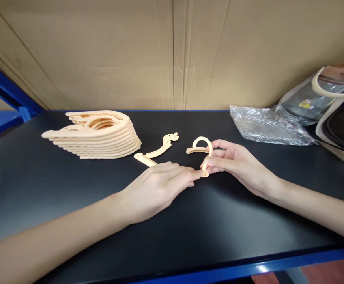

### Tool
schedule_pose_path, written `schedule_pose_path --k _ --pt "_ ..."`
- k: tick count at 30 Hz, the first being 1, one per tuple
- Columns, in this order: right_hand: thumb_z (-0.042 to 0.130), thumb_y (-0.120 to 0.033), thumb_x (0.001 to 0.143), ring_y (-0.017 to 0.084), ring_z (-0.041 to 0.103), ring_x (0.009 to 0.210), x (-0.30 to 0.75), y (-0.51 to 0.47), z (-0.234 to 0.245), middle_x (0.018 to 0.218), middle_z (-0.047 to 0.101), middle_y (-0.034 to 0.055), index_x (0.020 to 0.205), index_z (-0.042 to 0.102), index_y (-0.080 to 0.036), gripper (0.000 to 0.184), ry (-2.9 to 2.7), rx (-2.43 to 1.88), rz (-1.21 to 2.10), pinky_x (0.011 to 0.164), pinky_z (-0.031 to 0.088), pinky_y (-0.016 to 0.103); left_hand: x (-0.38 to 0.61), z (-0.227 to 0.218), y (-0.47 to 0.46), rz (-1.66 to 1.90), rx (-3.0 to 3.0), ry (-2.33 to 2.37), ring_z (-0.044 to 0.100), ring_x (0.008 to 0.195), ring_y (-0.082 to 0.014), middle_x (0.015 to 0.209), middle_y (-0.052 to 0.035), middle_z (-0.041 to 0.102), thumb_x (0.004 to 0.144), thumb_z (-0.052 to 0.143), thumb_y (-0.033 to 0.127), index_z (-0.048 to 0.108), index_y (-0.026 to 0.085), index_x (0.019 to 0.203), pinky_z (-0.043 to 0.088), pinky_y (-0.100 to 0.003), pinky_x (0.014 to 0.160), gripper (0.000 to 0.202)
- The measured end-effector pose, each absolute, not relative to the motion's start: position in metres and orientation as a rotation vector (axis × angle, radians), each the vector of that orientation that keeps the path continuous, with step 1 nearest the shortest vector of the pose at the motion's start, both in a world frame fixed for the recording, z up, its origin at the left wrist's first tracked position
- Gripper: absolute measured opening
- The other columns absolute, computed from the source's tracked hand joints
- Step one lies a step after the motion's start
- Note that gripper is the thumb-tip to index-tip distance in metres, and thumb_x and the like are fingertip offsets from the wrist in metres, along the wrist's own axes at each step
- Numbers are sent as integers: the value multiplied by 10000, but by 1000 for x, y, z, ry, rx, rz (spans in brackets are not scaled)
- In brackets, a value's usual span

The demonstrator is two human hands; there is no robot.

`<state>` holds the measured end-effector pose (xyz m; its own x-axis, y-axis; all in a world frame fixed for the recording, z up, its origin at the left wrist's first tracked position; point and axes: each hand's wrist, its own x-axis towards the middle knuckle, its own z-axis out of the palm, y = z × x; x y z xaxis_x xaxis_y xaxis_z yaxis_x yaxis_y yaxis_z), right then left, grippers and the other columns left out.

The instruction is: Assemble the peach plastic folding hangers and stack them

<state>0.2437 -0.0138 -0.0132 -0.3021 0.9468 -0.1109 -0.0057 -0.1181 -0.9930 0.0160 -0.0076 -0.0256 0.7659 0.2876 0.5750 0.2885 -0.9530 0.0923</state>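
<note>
My right hand (237, 163) pinches a small cream plastic hook piece (202, 146) with thumb and fingers, holding it upright on the black table (189, 221). My left hand (160, 185) lies palm down, its fingertips meeting the lower end of that hook piece. Under the left hand's knuckles a flat cream arm piece (144, 159) pokes out. A curved cream arm piece (163, 146) lies just behind it. A stack of several folded cream hangers (96, 135) sits at the back left.
A crumpled clear plastic bag (268, 125) lies at the back right beside packaged goods (334, 106). Cardboard (172, 51) forms the back wall. The table has a blue front edge (249, 270) and a blue frame (3, 102) at the left.
</note>
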Motion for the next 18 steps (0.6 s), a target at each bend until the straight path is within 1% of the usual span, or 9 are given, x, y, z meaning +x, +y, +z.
schedule_pose_path --k 6,12,18 --pt "761 -301 797 125 682 752 244 -14 -15 809 717 9 969 578 -180 279 -1363 -1093 1541 774 542 274 16 -26 -6 -960 -2942 -487 682 887 -158 1109 -74 723 943 538 86 594 122 1132 561 -280 779 201" --pt "732 -312 832 112 673 769 247 -13 -15 844 720 16 1017 573 -175 279 -1365 -1040 1600 816 540 271 18 -25 -7 -1075 -2976 -541 696 867 -153 1039 -76 739 941 555 106 598 107 1134 565 -259 773 198" --pt "722 -303 841 109 675 780 248 -12 -15 867 716 24 1106 576 -157 336 -1383 -1031 1648 806 542 260 19 -23 -6 -1123 -2975 -475 685 821 -131 1061 -37 736 899 603 62 618 133 1090 551 -237 755 204"
